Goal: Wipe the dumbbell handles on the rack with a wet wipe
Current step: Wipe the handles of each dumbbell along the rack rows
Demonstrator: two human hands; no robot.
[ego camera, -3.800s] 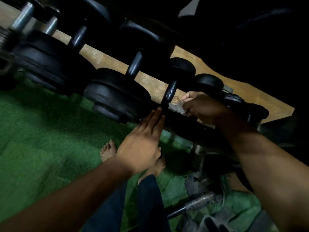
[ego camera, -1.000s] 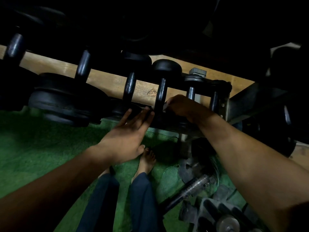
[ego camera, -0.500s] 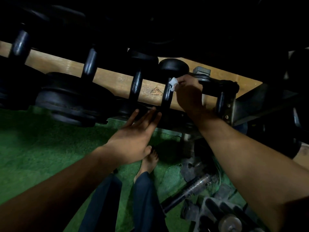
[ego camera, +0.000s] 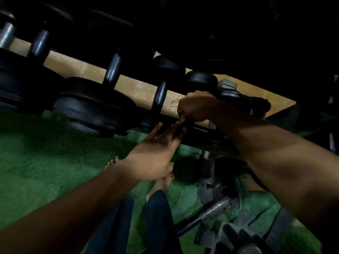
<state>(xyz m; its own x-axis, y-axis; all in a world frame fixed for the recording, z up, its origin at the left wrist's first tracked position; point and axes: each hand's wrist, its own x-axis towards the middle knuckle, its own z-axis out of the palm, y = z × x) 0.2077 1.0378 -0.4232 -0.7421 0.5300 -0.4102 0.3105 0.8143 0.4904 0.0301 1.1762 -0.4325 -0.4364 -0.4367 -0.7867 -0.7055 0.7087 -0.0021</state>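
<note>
Right hand (ego camera: 197, 107) curls round the handle, wipe hidden.
Handle's axis runs away from it; flat left hand (ego camera: 156, 153) braces just below.

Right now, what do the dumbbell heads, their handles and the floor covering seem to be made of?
Dumbbell heads: matte black, dull and seamed, probably rubber-coated. Handles: glossy black with sharp highlights, likely painted or coated metal; the far-left one is bare threaded steel. Floor covering: green, short fuzzy pile, apparently artificial turf. The dim light leaves all this uncertain.

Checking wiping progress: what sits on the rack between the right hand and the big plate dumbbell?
One slim black dumbbell handle, bare of either hand, stands between the right hand and the big plate dumbbell in the head view.
</note>
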